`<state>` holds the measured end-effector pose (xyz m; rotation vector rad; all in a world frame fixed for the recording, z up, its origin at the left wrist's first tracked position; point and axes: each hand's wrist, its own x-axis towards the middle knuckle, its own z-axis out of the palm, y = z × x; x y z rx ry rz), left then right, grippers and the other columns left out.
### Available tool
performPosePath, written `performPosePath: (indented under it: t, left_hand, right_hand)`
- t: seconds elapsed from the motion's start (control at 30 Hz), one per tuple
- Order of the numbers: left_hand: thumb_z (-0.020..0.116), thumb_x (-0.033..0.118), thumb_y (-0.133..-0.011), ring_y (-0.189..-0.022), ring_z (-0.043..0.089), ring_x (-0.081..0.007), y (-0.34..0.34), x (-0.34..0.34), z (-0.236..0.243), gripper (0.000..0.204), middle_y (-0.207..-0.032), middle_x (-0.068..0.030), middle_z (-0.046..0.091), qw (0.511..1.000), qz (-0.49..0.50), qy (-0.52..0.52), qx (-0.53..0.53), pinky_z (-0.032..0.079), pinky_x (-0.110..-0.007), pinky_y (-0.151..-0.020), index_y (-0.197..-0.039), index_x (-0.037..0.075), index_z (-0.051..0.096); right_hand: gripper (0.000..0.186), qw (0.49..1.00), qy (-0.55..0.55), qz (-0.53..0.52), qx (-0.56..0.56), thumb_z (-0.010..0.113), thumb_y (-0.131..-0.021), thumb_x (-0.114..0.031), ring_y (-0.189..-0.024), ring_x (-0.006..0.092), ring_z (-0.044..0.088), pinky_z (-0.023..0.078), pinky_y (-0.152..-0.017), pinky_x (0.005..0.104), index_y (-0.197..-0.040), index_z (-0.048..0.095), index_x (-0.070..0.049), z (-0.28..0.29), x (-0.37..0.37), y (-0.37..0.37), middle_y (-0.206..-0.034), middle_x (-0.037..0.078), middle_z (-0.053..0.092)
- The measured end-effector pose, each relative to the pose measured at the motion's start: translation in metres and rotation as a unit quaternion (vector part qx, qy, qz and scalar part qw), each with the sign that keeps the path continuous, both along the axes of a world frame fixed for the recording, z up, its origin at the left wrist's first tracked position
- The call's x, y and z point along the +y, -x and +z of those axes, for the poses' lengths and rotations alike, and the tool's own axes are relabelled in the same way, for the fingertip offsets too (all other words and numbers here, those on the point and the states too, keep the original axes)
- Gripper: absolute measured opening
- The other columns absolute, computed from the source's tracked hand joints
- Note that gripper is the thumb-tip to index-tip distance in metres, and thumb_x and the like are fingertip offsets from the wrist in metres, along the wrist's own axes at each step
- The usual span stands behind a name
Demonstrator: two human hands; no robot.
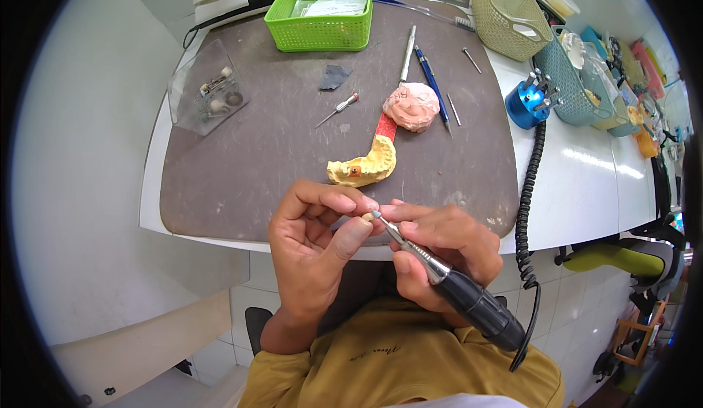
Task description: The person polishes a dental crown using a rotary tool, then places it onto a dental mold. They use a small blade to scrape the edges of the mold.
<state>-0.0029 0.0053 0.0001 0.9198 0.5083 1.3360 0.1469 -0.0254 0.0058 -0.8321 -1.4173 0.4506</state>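
Note:
Between the thumb and fingertips of my left hand [304, 243] is a small tooth-coloured dental crown [367, 217]. My right hand [458, 243] grips a black and silver rotary handpiece [480, 307], its bluish grinding tip meeting the crown or very close to it. Both hands are near each other at the front edge of the table. Just beyond them lies a yellow dental cast [381, 159] with a dark hole in an orange patch. A red strip [386, 126] runs from it to a pink dental cast [414, 108].
On the brown mat [242, 188] lie a small screwdriver [338, 109], a blue pen-like tool [432, 82], sandpaper [335, 77] and a clear box [205, 108] of burs. A green basket [318, 40] stands behind. A coiled cord [529, 210] hangs by the blue bur holder [526, 108].

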Motion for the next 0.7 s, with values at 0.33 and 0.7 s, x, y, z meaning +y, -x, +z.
performPosePath:
  t: [0.33,0.7]
  left_hand:
    - [0.067,-0.009,-0.087,-0.096,0.067,-0.0182,-0.0010,0.0006,-0.0001,0.022,-0.101,-0.0151,0.065,1.000,-0.006,0.009,-0.008,0.062,-0.035,-0.084,-0.102,0.001,0.054]
    - [0.069,-0.009,-0.086,-0.095,0.066,-0.0180,0.0001,0.0009,-0.0001,0.024,-0.100,-0.0149,0.064,1.000,-0.008,0.002,-0.006,0.061,-0.034,-0.083,-0.101,0.001,0.054]
  right_hand:
    - [0.028,1.000,0.005,0.004,0.008,0.078,-0.070,0.006,-0.093,0.0330,0.074,0.061,-0.084,0.0439,-0.096,0.067,0.004,-0.0015,-0.0007,-0.0004,-0.087,0.017,0.072]
    - [0.030,1.000,0.003,0.011,-0.014,0.080,-0.070,0.003,-0.092,0.0328,0.074,0.061,-0.084,0.0439,-0.097,0.067,0.004,-0.0005,-0.0004,-0.0023,-0.089,0.018,0.072]
